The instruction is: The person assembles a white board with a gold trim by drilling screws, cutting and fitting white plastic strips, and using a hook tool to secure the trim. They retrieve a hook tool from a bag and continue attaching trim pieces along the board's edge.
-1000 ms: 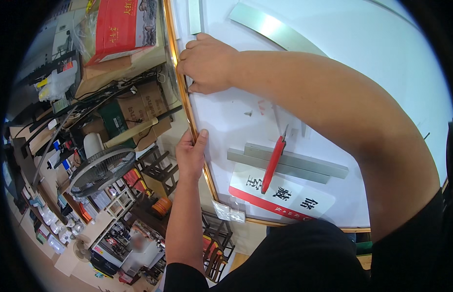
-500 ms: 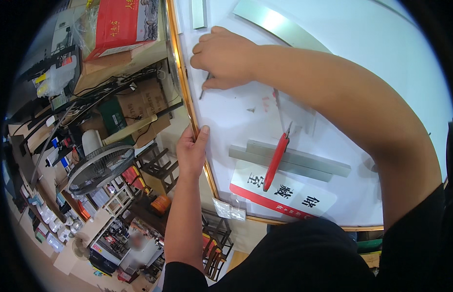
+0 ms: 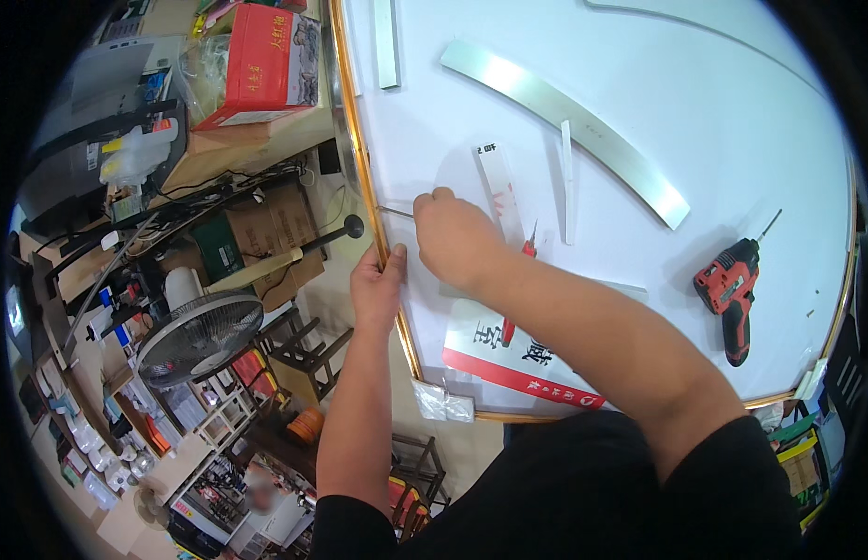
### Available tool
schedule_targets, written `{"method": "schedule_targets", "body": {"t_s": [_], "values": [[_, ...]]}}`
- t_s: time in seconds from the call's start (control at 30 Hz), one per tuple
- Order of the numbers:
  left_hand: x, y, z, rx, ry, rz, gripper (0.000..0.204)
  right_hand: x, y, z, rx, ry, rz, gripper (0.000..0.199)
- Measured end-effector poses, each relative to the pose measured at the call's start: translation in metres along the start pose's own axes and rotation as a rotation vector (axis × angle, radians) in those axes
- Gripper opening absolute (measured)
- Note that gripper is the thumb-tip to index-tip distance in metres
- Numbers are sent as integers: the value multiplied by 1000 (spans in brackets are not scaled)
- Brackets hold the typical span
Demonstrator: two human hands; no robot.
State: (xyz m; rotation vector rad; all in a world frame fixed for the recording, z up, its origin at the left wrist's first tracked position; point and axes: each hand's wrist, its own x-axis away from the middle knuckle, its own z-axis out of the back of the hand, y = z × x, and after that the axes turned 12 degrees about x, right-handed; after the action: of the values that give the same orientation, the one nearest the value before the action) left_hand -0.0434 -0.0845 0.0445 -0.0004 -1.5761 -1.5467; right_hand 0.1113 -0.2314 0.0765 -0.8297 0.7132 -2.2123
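Observation:
A white board [image 3: 639, 336] with a gold-coloured frame [image 3: 367, 177] lies below me. My left hand [image 3: 376, 285] is closed round the left edge of that frame, thumb on top. My right hand [image 3: 457, 233] is closed on a thin metal-shafted tool [image 3: 395, 212] whose handle is hidden; the tip reaches the frame just above my left hand. Beneath my right forearm lies a red-handled pointed tool [image 3: 509, 331], partly covered. It rests over a white and red printed sign [image 3: 481, 359] and a metal strip [image 3: 630, 292].
A red and black cordless drill [image 3: 730, 289] lies at the right. Farther up are a long silver strip [image 3: 593, 140], a shorter strip [image 3: 385, 47] and narrow white pieces [image 3: 567, 187]. Off the left edge stand a fan [image 3: 199, 338], stools [image 3: 308, 359] and a red box [image 3: 266, 61].
My right hand has moved nearer me and brought the tool's tip to the frame. The right forearm has swung lower, uncovering the drill and long strip. My left hand keeps its hold.

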Motion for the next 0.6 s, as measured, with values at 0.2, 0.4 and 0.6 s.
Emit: {"method": "schedule_targets", "body": {"t_s": [0.2,0.4,0.6], "values": [[-3,-5,-1,-117,13,-130,24,1,-21,-29,-21,43,-74,25],[1,4,-5,-691,94,-242,33,4,-31,-32,47,56,-72,23],[-1,14,-12,-819,-20,-149,63,-8,-44,-40,10,65,-128,28]]}}
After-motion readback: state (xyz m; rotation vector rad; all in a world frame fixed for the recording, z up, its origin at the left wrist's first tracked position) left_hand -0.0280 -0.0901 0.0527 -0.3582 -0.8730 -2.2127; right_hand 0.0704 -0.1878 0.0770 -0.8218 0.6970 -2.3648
